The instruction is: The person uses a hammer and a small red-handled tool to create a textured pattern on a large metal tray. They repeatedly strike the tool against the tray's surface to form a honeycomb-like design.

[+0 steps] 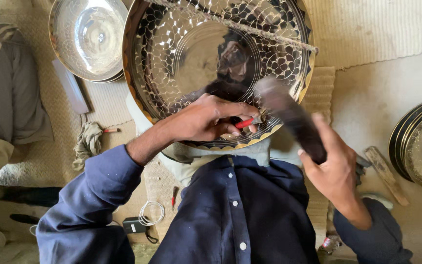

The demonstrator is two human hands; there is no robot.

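Right hand (335,168), at 4 o'clock: fingers wrapped around a dark mallet (289,115), its blurred head up near the tray rim. Left hand (208,120), at centre: fingers pinched closed on a red-handled chisel (246,122), tip on the lower rim of the large engraved metal tray (181,58). Tray rests against the person's chest, filling 12 o'clock. Plain silver bowl (88,36) at 10 o'clock; stacked trays (418,144) at 3 o'clock.

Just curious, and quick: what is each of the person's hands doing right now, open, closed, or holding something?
Left hand: closed on a small red-tipped tool, resting against the patterned metal tray.
Right hand: closed around a dark mallet.
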